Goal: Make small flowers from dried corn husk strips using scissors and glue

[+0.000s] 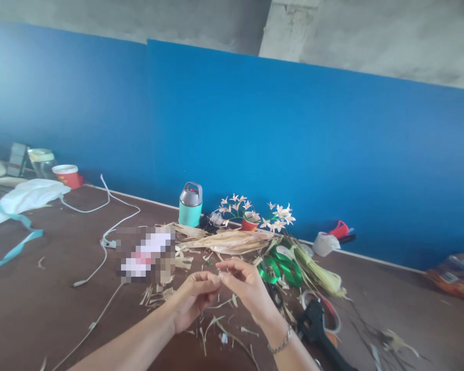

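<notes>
My left hand and my right hand meet fingertip to fingertip above the brown table. Both pinch a small pale strip of dried husk between thumb and fingers. My right wrist wears a thin bracelet. Loose husk scraps lie on the table just beneath my hands. A bundle of dried husks rests a little beyond them.
A teal flask and pale handmade flowers stand by the blue wall. Green ribbon, a black glue gun, white cables, a red cup, a tape roll and a white cloth lie about.
</notes>
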`<state>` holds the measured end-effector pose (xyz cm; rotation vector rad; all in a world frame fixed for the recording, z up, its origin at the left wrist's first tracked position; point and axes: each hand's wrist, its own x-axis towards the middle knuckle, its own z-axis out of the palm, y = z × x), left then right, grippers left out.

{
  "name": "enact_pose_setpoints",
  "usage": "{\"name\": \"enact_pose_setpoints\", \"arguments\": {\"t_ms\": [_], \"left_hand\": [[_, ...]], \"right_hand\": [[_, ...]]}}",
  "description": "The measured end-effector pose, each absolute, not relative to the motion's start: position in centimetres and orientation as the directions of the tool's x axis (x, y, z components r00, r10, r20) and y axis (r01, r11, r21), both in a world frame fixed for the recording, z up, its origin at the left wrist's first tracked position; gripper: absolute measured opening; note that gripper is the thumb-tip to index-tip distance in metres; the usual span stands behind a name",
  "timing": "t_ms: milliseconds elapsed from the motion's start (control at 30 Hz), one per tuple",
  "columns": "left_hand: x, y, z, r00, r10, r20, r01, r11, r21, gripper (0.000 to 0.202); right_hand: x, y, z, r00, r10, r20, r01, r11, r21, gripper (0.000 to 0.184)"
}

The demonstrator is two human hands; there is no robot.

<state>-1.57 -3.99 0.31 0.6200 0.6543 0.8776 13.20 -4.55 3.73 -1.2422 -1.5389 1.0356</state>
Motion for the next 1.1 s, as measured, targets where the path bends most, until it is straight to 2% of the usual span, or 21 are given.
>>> {"name": "enact_pose_setpoints", "arguments": {"t_ms": [100,300,467,700,833,900,967,1033,1100], "left_hand": [[-1.5,-4.0,0.1,0.514,0.823,-0.241,-0.497,0.515,0.698,0.021],[-1.5,-4.1,0.6,0.52,0.809,-0.275,-0.507,0.551,0.663,0.02],[-1.6,-4.1,0.3,0.543,0.79,-0.283,-0.484,0.571,0.663,0.02],[-1.7,-3.8,-0.6,0.536,0.83,-0.154,-0.542,0.479,0.69,0.016],[-1.7,-3.6,-0.8,0.517,0.845,-0.136,-0.54,0.446,0.713,0.015],[-1.7,-3.6,-0.7,0.505,0.853,-0.13,-0.533,0.426,0.731,0.017],[-1.8,-3.7,-0.5,0.494,0.863,-0.111,-0.53,0.399,0.748,0.02],[-1.9,-3.8,-0.1,0.488,0.866,-0.112,-0.531,0.396,0.749,0.022],[-1.9,-3.9,0.2,0.5,0.855,-0.139,-0.52,0.424,0.741,0.023]], "right_hand": [[13.1,-4.6,3.7,-0.113,0.987,0.116,0.24,0.14,-0.961,0.014],[13.1,-4.5,3.4,-0.082,0.997,0.013,0.107,0.021,-0.994,0.017],[13.0,-4.3,3.2,-0.075,0.997,0.018,0.078,0.024,-0.997,0.019],[12.8,-4.4,3.9,-0.076,0.997,-0.025,0.0,-0.025,-1.0,0.02],[12.8,-4.7,4.2,-0.108,0.993,-0.038,-0.039,-0.042,-0.998,0.018],[13.3,-4.7,4.4,-0.115,0.993,-0.034,-0.014,-0.035,-0.999,0.019],[14.2,-4.5,5.1,-0.085,0.996,-0.004,0.057,0.001,-0.998,0.028],[15.8,-4.2,6.2,-0.004,0.998,0.067,0.213,0.067,-0.975,0.031],[18.1,-4.3,7.5,0.055,0.989,0.136,0.457,0.097,-0.884,0.027]]}}
